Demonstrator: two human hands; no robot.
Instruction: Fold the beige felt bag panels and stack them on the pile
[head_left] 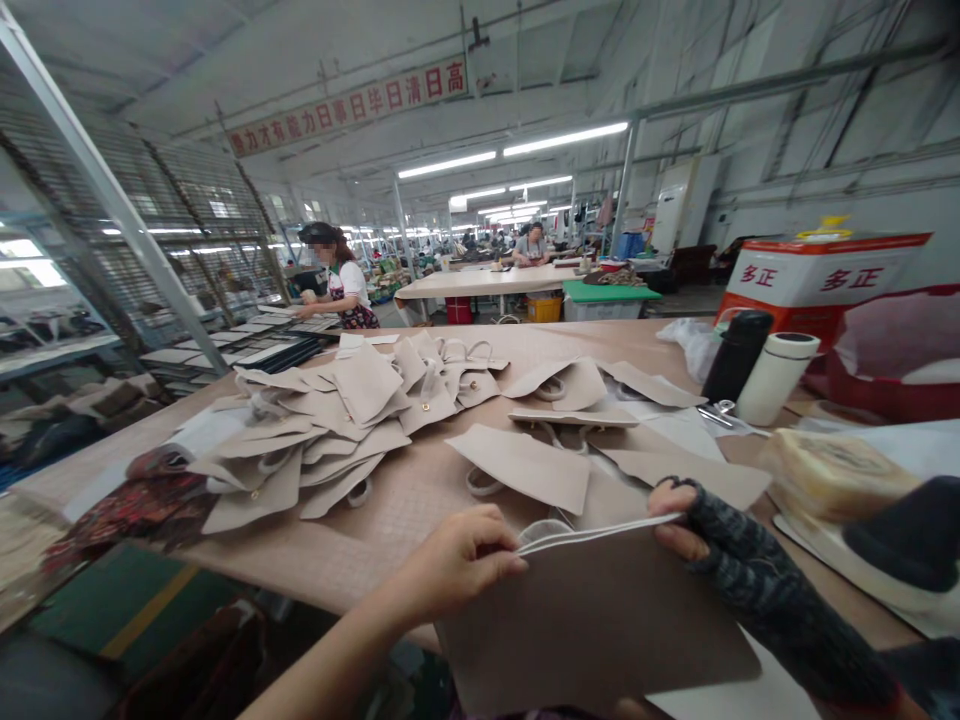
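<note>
Both hands hold a taupe leather-like bag panel [600, 610] upright over the near table edge. Its top edge shows pale, layered borders, with a light strap loop [546, 532] behind it. My left hand [472, 560] pinches the top left corner between thumb and fingers. At the top right corner, my right hand [679, 520], in a dark grey knitted fingerless glove, grips the same edge. Just beyond lies a similar panel [525, 468] with a strap loop under it. A loose pile of such panels [367, 385] with straps and small gold-coloured fittings spreads to the left.
On the right of the table [420, 560] stand a black bottle [739, 355], a white bottle [778, 378], a wrapped yellowish block [836, 475] and a red-and-white can [821, 275]. Patterned cloth [142, 505] lies at the left edge. Two people work at other tables behind.
</note>
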